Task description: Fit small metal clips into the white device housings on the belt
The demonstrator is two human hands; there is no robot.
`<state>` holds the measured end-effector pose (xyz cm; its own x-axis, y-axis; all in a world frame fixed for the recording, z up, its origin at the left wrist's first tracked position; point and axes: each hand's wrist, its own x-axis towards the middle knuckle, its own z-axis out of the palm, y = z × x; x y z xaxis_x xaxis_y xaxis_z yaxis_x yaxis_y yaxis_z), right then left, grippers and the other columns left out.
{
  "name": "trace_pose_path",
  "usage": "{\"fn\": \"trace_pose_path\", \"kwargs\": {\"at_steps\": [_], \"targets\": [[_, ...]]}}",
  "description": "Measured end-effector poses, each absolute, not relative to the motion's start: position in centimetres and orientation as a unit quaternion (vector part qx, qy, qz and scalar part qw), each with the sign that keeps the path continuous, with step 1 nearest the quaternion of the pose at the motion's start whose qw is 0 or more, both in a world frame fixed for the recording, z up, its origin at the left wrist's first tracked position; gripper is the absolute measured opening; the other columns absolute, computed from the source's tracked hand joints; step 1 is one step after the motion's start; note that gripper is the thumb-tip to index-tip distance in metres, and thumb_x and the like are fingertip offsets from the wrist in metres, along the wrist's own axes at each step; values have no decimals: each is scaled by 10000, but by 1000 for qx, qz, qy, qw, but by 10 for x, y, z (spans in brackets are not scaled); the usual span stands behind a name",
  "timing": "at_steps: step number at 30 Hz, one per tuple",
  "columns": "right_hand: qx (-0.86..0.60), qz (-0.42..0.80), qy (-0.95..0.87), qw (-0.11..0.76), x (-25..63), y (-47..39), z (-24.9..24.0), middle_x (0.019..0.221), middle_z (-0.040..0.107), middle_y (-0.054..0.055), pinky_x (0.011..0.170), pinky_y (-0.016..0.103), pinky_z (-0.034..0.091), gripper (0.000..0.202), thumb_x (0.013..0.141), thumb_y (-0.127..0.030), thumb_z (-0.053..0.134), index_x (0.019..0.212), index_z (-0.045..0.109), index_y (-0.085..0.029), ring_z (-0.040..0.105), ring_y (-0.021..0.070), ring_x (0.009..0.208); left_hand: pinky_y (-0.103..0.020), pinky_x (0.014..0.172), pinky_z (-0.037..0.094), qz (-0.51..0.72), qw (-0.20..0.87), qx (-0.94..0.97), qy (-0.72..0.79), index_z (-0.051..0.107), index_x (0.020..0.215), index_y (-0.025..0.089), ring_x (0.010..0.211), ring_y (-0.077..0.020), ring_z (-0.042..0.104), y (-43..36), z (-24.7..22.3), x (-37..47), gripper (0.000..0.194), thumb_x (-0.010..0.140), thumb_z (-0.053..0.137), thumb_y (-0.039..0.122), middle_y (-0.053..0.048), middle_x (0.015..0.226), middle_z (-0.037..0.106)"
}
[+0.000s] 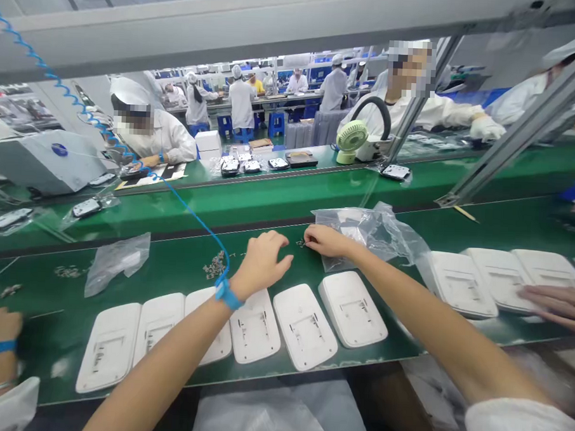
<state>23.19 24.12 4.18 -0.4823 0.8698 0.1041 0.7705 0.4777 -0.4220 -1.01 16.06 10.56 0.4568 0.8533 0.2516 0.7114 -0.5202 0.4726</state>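
Head camera: the right hand [328,241] seems to pinch at some tiny metal bits [300,243] by its fingertips (too blurry to tell if it has one). They look light, hard and easily dropped; pinch their sides. The left hand [265,260], half open, looks empty, a white case [258,332] near it.

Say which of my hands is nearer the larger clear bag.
Right. Your right hand is beside the larger clear bag; your left hand is farther to the left.
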Motion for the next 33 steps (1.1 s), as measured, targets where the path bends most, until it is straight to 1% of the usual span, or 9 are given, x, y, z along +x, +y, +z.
{"fn": "trace_pose_path", "kwargs": {"at_steps": [4, 7, 10, 12, 16, 20, 24, 28, 33], "targets": [[-449, 217, -829, 252, 236, 235, 41, 744, 638, 17, 660, 270, 427, 72, 849, -227, 555, 818, 608, -189, 562, 154, 671, -483, 1016, 470, 230, 210, 832, 459, 614, 1170, 183, 1206, -275, 571, 214, 70, 38, 344, 849, 709, 265, -108, 1285, 621], [-447, 251, -791, 335, 241, 231, 40, 790, 662, 25, 647, 275, 449, 136, 867, -301, 546, 868, 619, -186, 580, 154, 683, -421, 901, 558, 239, 271, 821, 443, 633, 1127, 154, 1011, -199, 654, 238, 52, 58, 280, 932, 646, 355, -74, 1133, 670], [-462, 270, -743, 402, 246, 228, 42, 858, 683, 49, 677, 291, 484, 218, 886, -373, 547, 926, 634, -177, 612, 164, 739, -324, 737, 581, 264, 323, 802, 426, 648, 1009, 136, 767, -142, 674, 248, 48, 62, 218, 984, 555, 332, -25, 862, 692], [-469, 279, -716, 435, 249, 226, 44, 870, 689, 50, 690, 296, 495, 227, 878, -391, 580, 929, 646, -180, 624, 167, 763, -309, 708, 571, 293, 339, 790, 419, 655, 943, 142, 713, -147, 677, 251, 51, 60, 212, 981, 513, 295, -16, 764, 687], [-438, 365, -657, 494, 253, 218, 51, 808, 690, 28, 659, 292, 503, 187, 822, -354, 687, 901, 662, -186, 635, 154, 707, -309, 724, 568, 339, 345, 782, 392, 678, 962, 176, 751, -167, 694, 250, 67, 51, 189, 917, 580, 331, -28, 820, 727], [-393, 484, -599, 503, 256, 207, 58, 743, 688, 14, 615, 265, 511, 191, 797, -350, 735, 856, 670, -181, 622, 122, 628, -304, 745, 555, 343, 315, 809, 359, 714, 948, 203, 804, -164, 687, 241, 85, 46, 153, 894, 617, 308, -32, 901, 737], [-372, 548, -565, 492, 259, 203, 59, 662, 667, -1, 530, 217, 467, 216, 764, -357, 788, 791, 685, -169, 576, 88, 548, -305, 801, 524, 348, 261, 839, 327, 746, 892, 224, 866, -157, 657, 235, 96, 45, 115, 883, 631, 234, -25, 918, 721], [-348, 623, -525, 464, 259, 201, 58, 629, 657, -6, 483, 186, 426, 258, 713, -355, 850, 749, 691, -154, 558, 68, 519, -307, 817, 516, 356, 236, 853, 300, 732, 863, 221, 848, -148, 649, 230, 96, 48, 126, 895, 616, 185, -14, 884, 721], [-333, 661, -495, 455, 258, 199, 59, 662, 685, 3, 486, 179, 451, 284, 687, -348, 887, 776, 701, -152, 582, 66, 526, -289, 767, 528, 371, 234, 847, 299, 713, 867, 204, 810, -140, 657, 224, 88, 55, 117, 923, 610, 197, -15, 862, 722]]}}
